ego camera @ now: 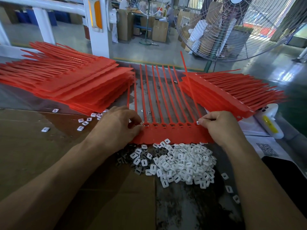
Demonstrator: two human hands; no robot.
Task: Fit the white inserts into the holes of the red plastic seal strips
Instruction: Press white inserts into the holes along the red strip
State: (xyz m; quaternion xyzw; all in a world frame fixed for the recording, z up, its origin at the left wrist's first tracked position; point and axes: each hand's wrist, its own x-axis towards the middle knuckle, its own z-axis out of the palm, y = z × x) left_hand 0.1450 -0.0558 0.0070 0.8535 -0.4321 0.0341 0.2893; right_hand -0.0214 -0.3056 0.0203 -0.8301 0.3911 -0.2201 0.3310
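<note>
We see the left hand [118, 126] pinching the red seal strip sheet [174, 136] at its left end. The right hand [216, 125] pinches a white insert [198, 123] at the rightmost hole; the loose insert pile [182, 165] lies just below both hands.

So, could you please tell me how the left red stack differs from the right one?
The left stack looks taller and wider than the right stack. The left stack's tails fan toward the left; the right stack's fan toward the right. Both are red seal strips flanking the strip under the hands.
</note>
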